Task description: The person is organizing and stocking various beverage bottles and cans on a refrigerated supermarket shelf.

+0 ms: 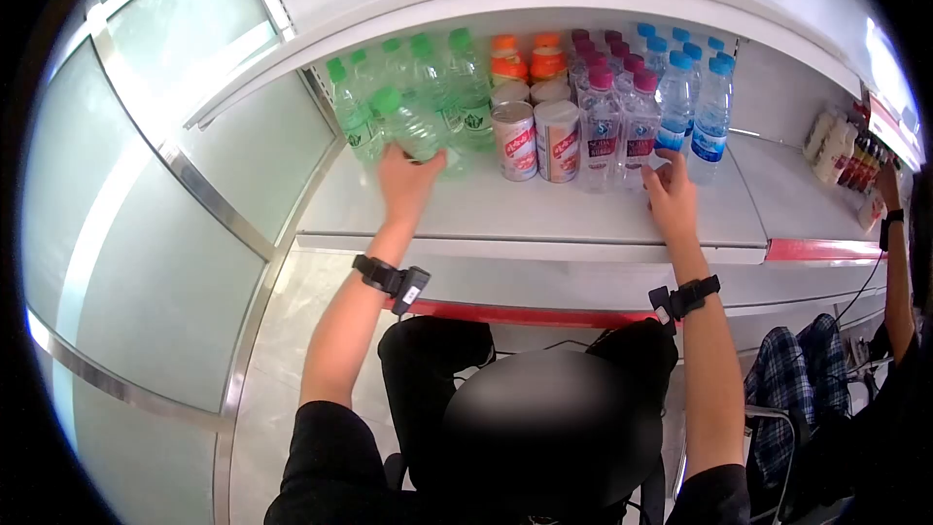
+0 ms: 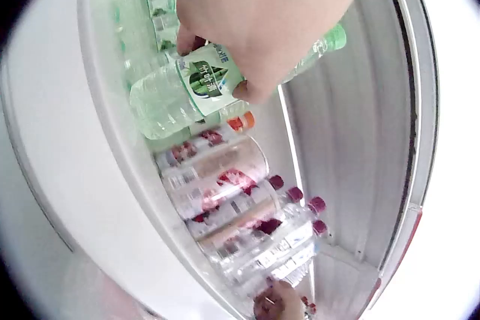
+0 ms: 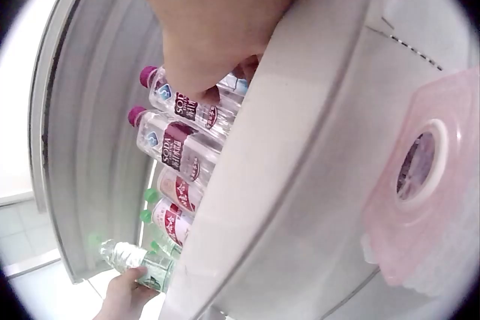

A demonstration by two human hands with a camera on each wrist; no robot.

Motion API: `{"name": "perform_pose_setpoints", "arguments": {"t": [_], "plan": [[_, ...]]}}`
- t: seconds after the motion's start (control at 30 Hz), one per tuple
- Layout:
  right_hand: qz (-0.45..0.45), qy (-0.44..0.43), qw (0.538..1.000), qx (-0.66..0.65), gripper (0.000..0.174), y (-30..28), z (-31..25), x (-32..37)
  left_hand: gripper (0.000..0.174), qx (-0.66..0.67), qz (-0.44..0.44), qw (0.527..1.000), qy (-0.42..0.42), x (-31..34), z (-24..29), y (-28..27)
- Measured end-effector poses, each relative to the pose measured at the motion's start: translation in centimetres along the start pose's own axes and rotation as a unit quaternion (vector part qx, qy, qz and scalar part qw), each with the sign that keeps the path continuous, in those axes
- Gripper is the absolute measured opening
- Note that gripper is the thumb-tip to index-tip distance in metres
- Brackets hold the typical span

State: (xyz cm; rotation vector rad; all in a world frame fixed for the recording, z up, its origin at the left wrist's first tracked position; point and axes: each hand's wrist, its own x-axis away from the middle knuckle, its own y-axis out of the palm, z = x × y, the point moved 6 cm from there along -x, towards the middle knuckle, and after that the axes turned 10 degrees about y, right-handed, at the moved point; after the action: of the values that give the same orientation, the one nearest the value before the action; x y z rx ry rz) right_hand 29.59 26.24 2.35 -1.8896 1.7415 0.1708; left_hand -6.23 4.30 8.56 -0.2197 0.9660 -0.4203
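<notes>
The green-capped bottle (image 1: 413, 126) is clear plastic with a green-and-white label. It is tilted, cap toward the upper left, at the left end of the shelf (image 1: 544, 214), and is held in the left hand (image 1: 406, 180). The blue-capped bottle (image 1: 673, 102), clear with a blue label, stands upright right of centre, with the right hand (image 1: 671, 196) holding its lower part.

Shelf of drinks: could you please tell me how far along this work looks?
Done: rows of bottles and cans stand at the back. In hand: the left grip holds a tilted green bottle; the right grip is at the front bottles, hold unclear. Left: perhaps filling the bare shelf front.
</notes>
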Motion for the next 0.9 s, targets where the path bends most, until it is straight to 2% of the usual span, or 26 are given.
{"name": "perform_pose_setpoints", "arguments": {"t": [0.03,0.07,0.13,0.17,0.23,0.27,0.33,0.47,0.53,0.63,0.7,0.77,0.8,0.87,0.9], "plan": [[-0.007,-0.001,1.0,-0.008,0.032,0.1,0.1,-0.1,0.047,-0.006,-0.037,0.999,-0.034,0.4,0.8,0.9],[-0.014,-0.003,1.0,-0.015,0.032,0.1,0.2,-0.2,0.047,-0.006,-0.037,0.999,-0.035,0.5,1.3,1.8],[-0.02,0.017,1.0,-0.013,0.033,-0.1,-0.5,0.1,0.049,-0.007,-0.012,0.995,0.103,-0.1,3.4,3.5],[-0.023,0.037,0.999,-0.012,0.035,-0.2,-0.7,0.1,0.049,-0.005,-0.013,0.995,0.104,-0.6,3.2,4.2],[-0.017,0.042,0.999,-0.02,0.035,-0.2,-0.8,0.2,0.048,-0.004,-0.042,0.998,0.041,-1.5,2.0,5.5],[-0.014,0.048,0.998,-0.031,0.034,-0.2,-0.7,0.2,0.048,-0.004,-0.046,0.998,0.043,-1.8,1.6,5.7],[-0.017,0.052,0.998,-0.031,0.035,-0.4,-1.0,0.3,0.044,0.088,-0.091,0.992,-0.004,-2.2,0.8,6.2],[-0.007,0.034,0.997,-0.066,0.035,-0.3,-0.4,0.0,0.044,0.057,-0.115,0.991,0.04,-1.4,0.4,5.8],[-0.008,0.034,0.997,-0.072,0.035,-0.2,-0.3,-0.2,0.05,0.06,-0.034,0.998,-0.004,-1.0,-1.0,4.8],[-0.011,0.037,0.997,-0.07,0.034,-0.3,-0.3,0.0,0.058,0.03,-0.016,0.999,0.002,-2.0,-3.2,2.3],[-0.011,0.038,0.997,-0.065,0.034,-0.4,-0.5,0.0,0.06,-0.049,0.054,0.997,-0.008,-3.9,-6.2,0.2],[-0.016,0.046,0.996,-0.071,0.035,-0.4,-0.7,0.1,0.079,-0.233,0.156,0.958,0.057,-6.2,-10.1,-2.2],[-0.016,0.049,0.996,-0.069,0.035,-0.5,-0.8,0.2,0.079,-0.232,0.153,0.959,0.057,-7.3,-10.9,-2.9],[-0.015,0.037,0.996,-0.074,0.035,-0.7,-1.1,0.3,0.104,-0.262,0.122,0.948,-0.134,-8.8,-14.5,-4.4],[-0.012,0.04,0.997,-0.071,0.035,-0.7,-0.9,0.2,0.104,-0.26,0.118,0.949,-0.133,-9.8,-16.1,-5.0]]}}
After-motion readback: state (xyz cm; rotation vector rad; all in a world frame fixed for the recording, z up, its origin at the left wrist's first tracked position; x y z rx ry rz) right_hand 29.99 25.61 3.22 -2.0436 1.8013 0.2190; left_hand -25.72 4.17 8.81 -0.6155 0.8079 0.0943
